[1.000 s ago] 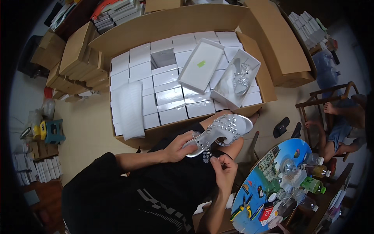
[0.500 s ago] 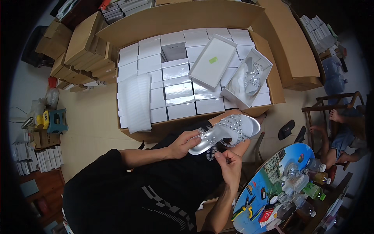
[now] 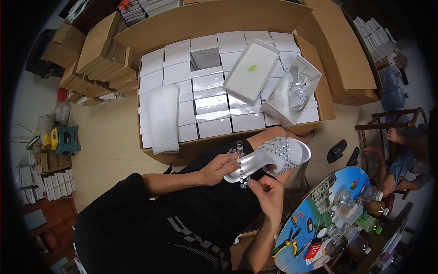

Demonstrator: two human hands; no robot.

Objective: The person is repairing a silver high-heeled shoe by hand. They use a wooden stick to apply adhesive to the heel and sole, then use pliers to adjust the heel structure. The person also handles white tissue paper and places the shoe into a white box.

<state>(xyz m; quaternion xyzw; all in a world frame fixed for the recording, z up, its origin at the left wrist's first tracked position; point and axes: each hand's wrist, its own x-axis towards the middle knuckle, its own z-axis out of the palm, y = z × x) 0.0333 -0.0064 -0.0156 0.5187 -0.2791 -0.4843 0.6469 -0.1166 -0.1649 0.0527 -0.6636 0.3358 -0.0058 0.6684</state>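
Observation:
A silver sandal (image 3: 253, 161) with clear studded straps lies across my lap, its sole facing up at the heel and its toe pointing right. My left hand (image 3: 218, 169) is closed round the heel end, thumb on top. With thumb and fingertips, my right hand (image 3: 266, 192) pinches the lower end of the beaded ankle strap (image 3: 242, 179), below the heel. Beyond them, an open white shoebox (image 3: 292, 116) holds the matching sandal (image 3: 297, 89) and white wrapping. Its lid (image 3: 252, 75), with a green sticker inside, rests beside it.
A big cardboard carton (image 3: 214, 18) full of white shoeboxes stands ahead, white foam sheets (image 3: 163, 119) on its left. At right, a blue-topped round table (image 3: 292, 223) bears bottles and yellow-handled pliers (image 3: 286, 244). Another person (image 3: 399, 160) sits at the far right near black slippers (image 3: 336, 151).
The sandal has shifted slightly right. Its beaded ankle strap now crosses over the heel, drawn down by my right hand, which has moved a little.

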